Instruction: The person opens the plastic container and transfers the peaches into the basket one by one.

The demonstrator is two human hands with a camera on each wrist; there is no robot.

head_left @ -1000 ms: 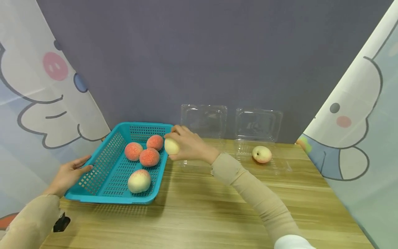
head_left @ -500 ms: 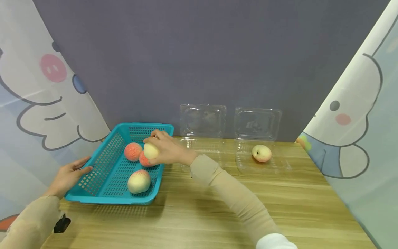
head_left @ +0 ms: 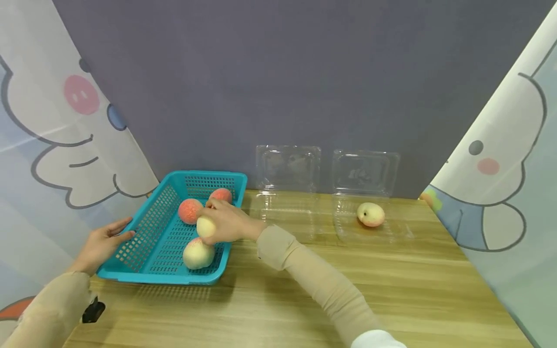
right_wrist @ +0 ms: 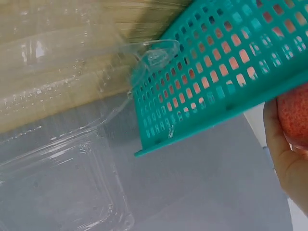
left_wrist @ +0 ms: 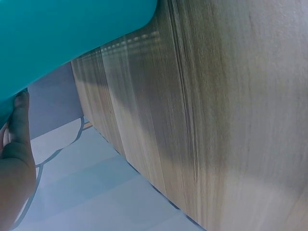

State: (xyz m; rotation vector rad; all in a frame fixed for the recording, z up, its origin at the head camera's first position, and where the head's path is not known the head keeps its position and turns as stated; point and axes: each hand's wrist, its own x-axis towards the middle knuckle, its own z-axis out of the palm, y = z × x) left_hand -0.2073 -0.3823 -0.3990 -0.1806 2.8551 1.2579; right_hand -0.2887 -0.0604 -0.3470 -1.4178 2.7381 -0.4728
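Observation:
In the head view my left hand point(head_left: 99, 245) holds the left rim of a teal plastic basket point(head_left: 156, 279), its thumb over the rim and its fingers at the outer wall. My right hand point(head_left: 230, 224) is inside the basket, gripping a peach point(head_left: 206, 226) that looks pale yellow from above. In the right wrist view the same peach point(right_wrist: 296, 118) shows a red side. Just below it sits a pale peach with a pink top point(head_left: 198, 254). A red peach point(head_left: 190, 211) and another red peach point(head_left: 221, 195) lie farther back. The right hand hides the spot between them.
Two clear clamshell boxes stand with raised lids at the back, a left box point(head_left: 288, 169) and a right box point(head_left: 365, 171). One peach point(head_left: 371, 214) lies in the right box. A black object point(head_left: 93, 311) is by the left sleeve. Printed curtains flank the wooden table point(head_left: 304, 309).
My right hand, with the pale peach in it, has moved from the basket's right rim leftward and then nearer, down over the peaches inside. The left hand stays at the rim.

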